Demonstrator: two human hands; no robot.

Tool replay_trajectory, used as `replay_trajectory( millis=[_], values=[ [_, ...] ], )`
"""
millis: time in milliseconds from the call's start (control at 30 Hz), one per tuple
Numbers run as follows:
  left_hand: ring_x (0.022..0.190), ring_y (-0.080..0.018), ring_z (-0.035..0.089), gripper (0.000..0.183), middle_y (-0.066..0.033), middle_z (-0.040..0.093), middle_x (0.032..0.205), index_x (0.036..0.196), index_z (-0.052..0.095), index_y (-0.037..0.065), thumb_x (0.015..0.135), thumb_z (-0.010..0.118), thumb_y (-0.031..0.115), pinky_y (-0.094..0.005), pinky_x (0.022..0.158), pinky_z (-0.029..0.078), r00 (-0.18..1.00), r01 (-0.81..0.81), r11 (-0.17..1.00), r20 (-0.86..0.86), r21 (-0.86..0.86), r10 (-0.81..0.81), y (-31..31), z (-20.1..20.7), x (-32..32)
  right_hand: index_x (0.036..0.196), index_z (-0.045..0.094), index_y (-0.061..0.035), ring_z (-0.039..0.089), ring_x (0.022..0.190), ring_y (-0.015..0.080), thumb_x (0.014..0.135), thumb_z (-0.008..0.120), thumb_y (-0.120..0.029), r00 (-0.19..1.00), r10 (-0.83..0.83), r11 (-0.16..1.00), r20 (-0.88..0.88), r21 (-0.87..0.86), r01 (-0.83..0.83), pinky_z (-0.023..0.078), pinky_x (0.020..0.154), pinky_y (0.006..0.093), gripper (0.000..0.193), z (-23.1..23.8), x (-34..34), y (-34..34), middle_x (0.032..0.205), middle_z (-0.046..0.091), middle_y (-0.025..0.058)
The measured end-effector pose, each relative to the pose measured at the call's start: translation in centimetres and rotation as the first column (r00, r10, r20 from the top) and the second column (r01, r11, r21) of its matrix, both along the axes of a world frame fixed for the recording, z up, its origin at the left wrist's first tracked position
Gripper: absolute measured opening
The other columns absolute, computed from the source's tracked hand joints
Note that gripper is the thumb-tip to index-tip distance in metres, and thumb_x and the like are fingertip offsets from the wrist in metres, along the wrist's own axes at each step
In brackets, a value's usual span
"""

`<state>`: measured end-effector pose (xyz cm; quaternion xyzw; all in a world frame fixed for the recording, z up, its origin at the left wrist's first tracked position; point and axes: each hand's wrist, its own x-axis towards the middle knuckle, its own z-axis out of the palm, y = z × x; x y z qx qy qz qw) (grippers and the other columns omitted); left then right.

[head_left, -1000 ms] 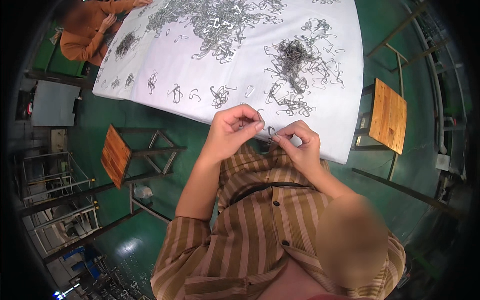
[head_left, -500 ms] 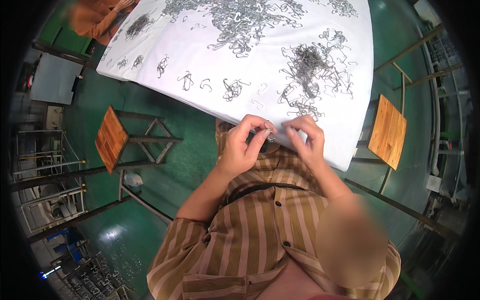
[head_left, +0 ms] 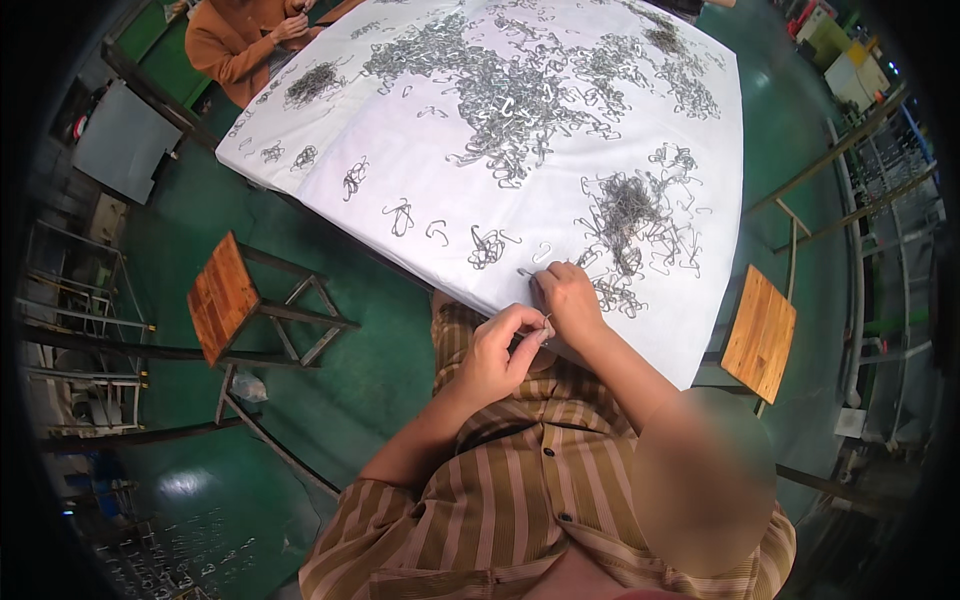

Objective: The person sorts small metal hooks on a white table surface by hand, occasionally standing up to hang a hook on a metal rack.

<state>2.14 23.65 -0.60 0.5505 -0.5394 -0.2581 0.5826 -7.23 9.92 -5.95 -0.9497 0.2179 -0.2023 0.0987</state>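
Observation:
My left hand (head_left: 500, 355) is held just off the near table edge, thumb and forefinger pinched on a small thin metal hook (head_left: 547, 320); most of it is covered by the fingers. My right hand (head_left: 572, 305) reaches past it onto the white-covered table (head_left: 420, 180). Its fingers are drawn together at the end of a wire hook (head_left: 525, 272) on the cloth. Just beyond lies one more loose S-shaped hook (head_left: 541, 252). A small tangled cluster of hooks (head_left: 488, 247) is left of the right hand, and a darker heap (head_left: 625, 210) lies beyond it to the right.
A large spread of metal hooks (head_left: 510, 110) covers the table's middle. Another person (head_left: 240, 50) in orange works at the far left corner. Wooden stools stand left (head_left: 225, 298) and right (head_left: 760, 335) of me on the green floor (head_left: 385, 370).
My right hand has moved from beside the left hand forward and left onto the table, to a hook there. My left hand keeps its pinch. The view has tilted up, showing more table.

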Motion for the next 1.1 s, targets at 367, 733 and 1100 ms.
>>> replay_trajectory(
  millis=[367,733,1100],
  values=[
    [0.066,-0.0216,0.059,0.01,-0.0131,0.059,0.076,0.089,0.052,-0.002,0.083,0.058,0.0,-0.0298,0.061,0.047,0.994,-0.107,0.991,-0.01,0.078,0.108,-0.9,0.3,-0.2,0.087,0.065,0.0039,0.06,0.066,0.0108,0.083,0.061,-0.003,0.887,-0.316,0.606,0.337,0.791,-0.085,0.048,0.062,0.0237,0.009,6.3,-2.8,2.5,0.075,0.065,0.0084],
    [0.073,-0.0141,0.062,0.009,-0.0088,0.065,0.081,0.089,0.06,-0.002,0.082,0.061,0.002,-0.025,0.068,0.047,0.995,0.1,0.98,-0.014,0.171,-0.099,-0.8,0.6,0.0,0.082,0.063,0.0001,0.057,0.064,0.0143,0.081,0.06,0.002,0.841,-0.279,0.737,0.463,0.665,-0.122,0.045,0.06,0.0245,0.004,6.6,-5.6,4.0,0.074,0.063,0.0069],
    [0.069,-0.0271,0.061,0.011,-0.012,0.062,0.076,0.082,0.065,0.002,0.075,0.068,0.01,-0.0342,0.064,0.048,0.915,-0.133,0.978,0.4,0.16,0.059,-8.7,-4.9,0.7,0.082,0.062,0.0026,0.057,0.066,0.0115,0.083,0.059,0.003,0.782,-0.365,0.702,0.506,0.701,-0.126,0.045,0.062,0.023,0.003,6.8,-8.3,5.1,0.074,0.062,0.0067]
  ],
)
